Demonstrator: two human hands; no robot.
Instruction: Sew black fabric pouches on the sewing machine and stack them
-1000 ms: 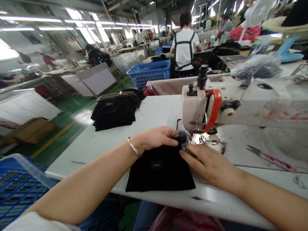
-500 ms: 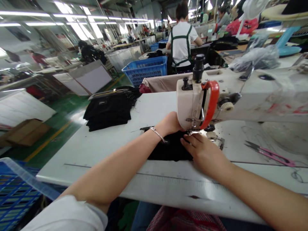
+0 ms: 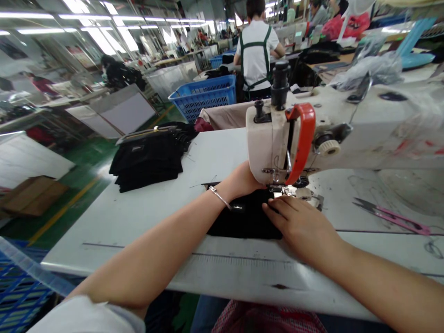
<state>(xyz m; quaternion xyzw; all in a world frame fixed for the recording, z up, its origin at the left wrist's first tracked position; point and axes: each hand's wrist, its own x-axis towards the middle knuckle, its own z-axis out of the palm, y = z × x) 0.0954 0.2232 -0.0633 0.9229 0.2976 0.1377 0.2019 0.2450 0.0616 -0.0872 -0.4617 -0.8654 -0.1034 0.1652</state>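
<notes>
A piece of black fabric [image 3: 243, 224] with a small light-lettered label lies flat under the head of a white sewing machine [image 3: 258, 143]. My left hand [image 3: 245, 179] reaches over the fabric's far edge, and its fingers are hidden behind the machine head. A silver bracelet [image 3: 219, 198] circles that wrist. My right hand [image 3: 301, 219] rests palm down on the fabric's right side, fingers stretched out beside the lit presser foot [image 3: 279, 193]. An orange lever guard [image 3: 301, 141] stands out on the machine's front.
Stacked black fabric pieces [image 3: 147, 159] sit on the white table [image 3: 138, 217] at left. Pink-handled thread snips [image 3: 391, 216] lie at right. A blue basket [image 3: 24, 286] stands by the left edge, another blue basket [image 3: 204, 97] beyond the table. A person [image 3: 255, 51] works ahead, back turned.
The view has shifted slightly, so the machine appears further left. More of the black fabric and its label shows below my left wrist. Both hands stay beside the presser foot.
</notes>
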